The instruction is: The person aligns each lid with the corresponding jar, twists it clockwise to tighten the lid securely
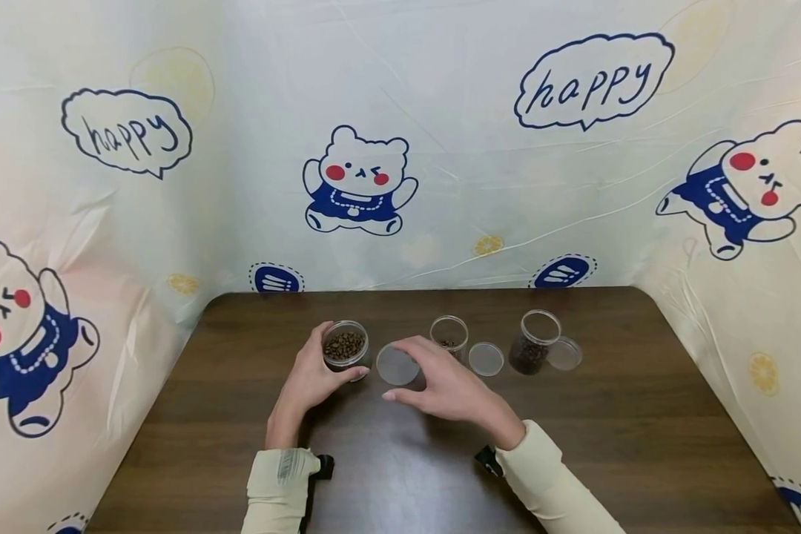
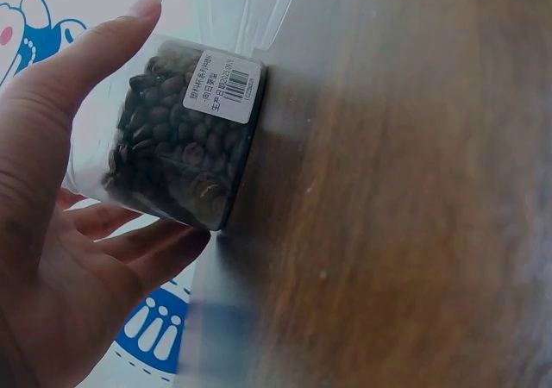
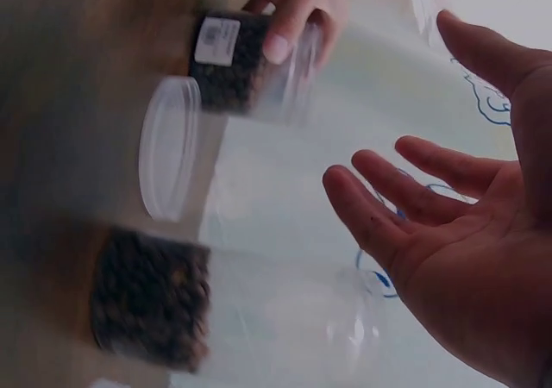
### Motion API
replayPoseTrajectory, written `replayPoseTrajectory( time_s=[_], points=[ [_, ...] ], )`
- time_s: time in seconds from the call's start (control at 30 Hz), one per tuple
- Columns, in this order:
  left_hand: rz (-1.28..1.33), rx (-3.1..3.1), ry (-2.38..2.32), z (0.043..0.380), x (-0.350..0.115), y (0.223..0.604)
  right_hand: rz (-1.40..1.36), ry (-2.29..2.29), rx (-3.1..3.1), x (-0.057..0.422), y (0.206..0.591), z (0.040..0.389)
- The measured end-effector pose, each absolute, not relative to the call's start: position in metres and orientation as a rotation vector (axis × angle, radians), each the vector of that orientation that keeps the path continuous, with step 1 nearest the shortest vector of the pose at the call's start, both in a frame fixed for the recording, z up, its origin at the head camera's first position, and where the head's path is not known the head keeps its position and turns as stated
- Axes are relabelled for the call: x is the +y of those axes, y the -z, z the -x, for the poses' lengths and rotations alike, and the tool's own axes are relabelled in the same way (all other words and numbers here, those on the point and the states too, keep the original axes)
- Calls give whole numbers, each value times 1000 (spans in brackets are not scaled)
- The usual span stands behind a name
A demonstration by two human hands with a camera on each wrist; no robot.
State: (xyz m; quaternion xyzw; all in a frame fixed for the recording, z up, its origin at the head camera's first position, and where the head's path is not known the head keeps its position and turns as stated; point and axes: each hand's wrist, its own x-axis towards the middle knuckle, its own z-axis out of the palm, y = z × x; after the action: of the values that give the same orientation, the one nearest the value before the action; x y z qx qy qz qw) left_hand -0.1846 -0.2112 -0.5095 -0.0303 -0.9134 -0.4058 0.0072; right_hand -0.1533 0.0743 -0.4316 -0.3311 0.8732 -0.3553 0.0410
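Note:
My left hand (image 1: 317, 374) grips a clear jar (image 1: 357, 365) of dark brown beans from its left side, thumb at the front and fingers behind. In the left wrist view the jar (image 2: 177, 138) bears a white printed label (image 2: 224, 86) near its base. To its right lies a round translucent lid (image 1: 395, 365). My right hand (image 1: 450, 382) is over that lid, its thumb and fingers spread around it in the head view. From the right wrist, the fingers show spread with nothing between them, apart from the lid (image 3: 170, 151).
A middle jar (image 1: 449, 328) with some beans stands behind my right hand, with a lid (image 1: 486, 359) beside it. Farther right stands another jar (image 1: 534, 345) of dark beans next to its lid (image 1: 566, 354). A printed cloth (image 1: 440, 245) surrounds the brown table (image 1: 400, 460).

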Motion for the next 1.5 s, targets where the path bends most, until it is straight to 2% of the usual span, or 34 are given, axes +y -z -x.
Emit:
replayPoseTrajectory(
  time_s=[0.43, 0.8, 1.5],
  points=[
    [90, -2844, 1299, 184, -212, 511, 919, 1157, 2646, 46, 460, 159],
    [79, -2849, 1302, 186, -213, 511, 736, 1088, 2694, 33, 475, 168],
    [72, -2877, 1295, 184, -213, 512, 692, 825, 2868, 17, 497, 186]
  ],
)
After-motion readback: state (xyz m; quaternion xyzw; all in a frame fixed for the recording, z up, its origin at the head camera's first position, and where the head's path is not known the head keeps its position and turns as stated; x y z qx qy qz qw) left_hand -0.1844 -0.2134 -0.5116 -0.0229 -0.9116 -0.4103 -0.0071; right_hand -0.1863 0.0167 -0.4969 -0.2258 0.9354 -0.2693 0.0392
